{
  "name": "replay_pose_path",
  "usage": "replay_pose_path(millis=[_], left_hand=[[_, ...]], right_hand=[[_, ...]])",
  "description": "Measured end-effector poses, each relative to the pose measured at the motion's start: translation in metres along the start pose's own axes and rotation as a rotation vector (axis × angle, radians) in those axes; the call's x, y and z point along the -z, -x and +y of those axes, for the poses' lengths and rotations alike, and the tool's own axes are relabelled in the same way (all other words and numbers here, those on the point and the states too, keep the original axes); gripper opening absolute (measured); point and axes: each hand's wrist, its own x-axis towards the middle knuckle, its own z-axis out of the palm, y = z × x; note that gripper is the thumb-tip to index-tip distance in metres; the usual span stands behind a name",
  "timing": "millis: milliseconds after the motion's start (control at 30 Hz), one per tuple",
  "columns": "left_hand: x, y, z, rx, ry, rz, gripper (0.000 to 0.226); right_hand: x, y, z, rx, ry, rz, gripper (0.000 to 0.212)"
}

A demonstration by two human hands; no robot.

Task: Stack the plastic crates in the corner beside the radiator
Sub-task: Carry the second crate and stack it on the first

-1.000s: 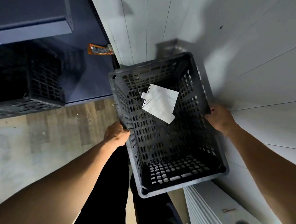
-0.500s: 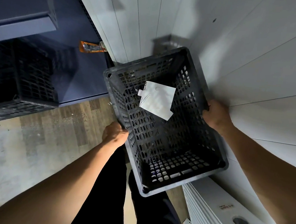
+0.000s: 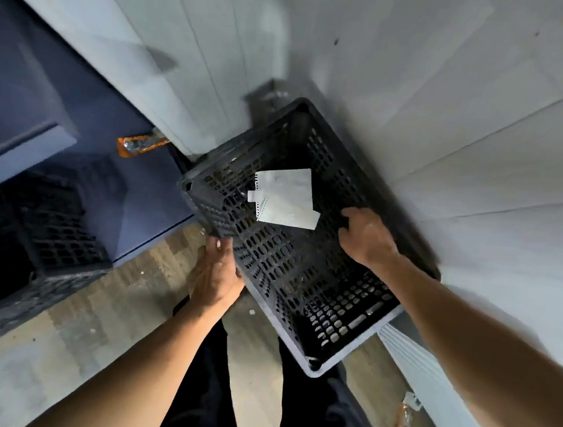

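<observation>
From the head camera, looking down, the black crate (image 3: 302, 270) sits tight in the corner of the floor where the two pale walls meet, with the radiator (image 3: 410, 360) just beside its near right corner. Its long axis runs from that corner back toward the person's legs, so the two long walls face the hands. The left hand (image 3: 217, 276) lies flat against the left wall, fingers (image 3: 218, 247) straight and holding nothing. The right hand (image 3: 367, 237) is on the right rim with its fingers curled over it, though blur softens this. The crate lies between the hands, a little nearer the right. Loose paper (image 3: 285, 196) lies inside. I can't tell whether another crate is underneath.
</observation>
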Motion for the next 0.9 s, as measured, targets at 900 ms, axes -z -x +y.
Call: replay_pose_path(millis=[900], left_hand=[[-0.024, -0.077, -0.065, -0.868, -0.555, -0.057, 0.074]], right_hand=[[-0.226, 0.102, -0.081, -0.225, -0.351, 0.160, 0.059]])
